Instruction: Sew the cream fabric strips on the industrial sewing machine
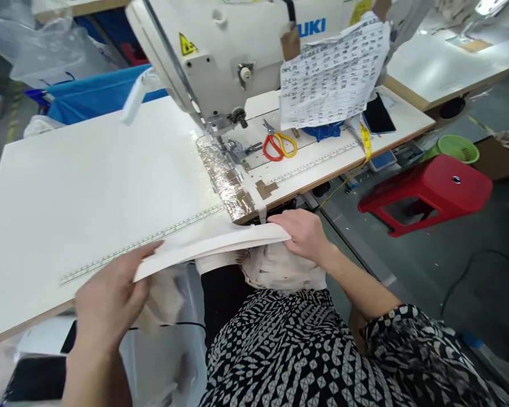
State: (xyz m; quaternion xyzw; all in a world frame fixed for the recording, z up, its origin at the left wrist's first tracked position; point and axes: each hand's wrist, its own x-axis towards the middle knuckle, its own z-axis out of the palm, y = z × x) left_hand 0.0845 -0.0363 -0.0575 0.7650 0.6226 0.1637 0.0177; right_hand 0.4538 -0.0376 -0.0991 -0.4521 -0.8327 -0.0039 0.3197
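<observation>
A folded strip of white fabric point(212, 242) stretches between my two hands at the table's front edge. My left hand point(112, 291) pinches its left end between thumb and fingers. At the other end, my right hand point(303, 234) is closed on the fabric. Loose pale cloth point(286, 265) hangs below the strip, over my lap. Just beyond my hands stands a white sewing machine point(233, 56), its presser foot point(237, 155) above a shiny taped plate point(224, 175). A narrow white tape point(254, 195) runs from the foot area down over the edge.
Red-and-yellow-handled scissors point(280, 146) lie right of the needle area. A handwritten sheet point(333, 73) hangs on the machine. A phone point(379, 115) and yellow measuring tape point(365, 141) are at the table's right. A red stool point(428, 189) stands on the floor; a plastic bin point(161, 356) sits below.
</observation>
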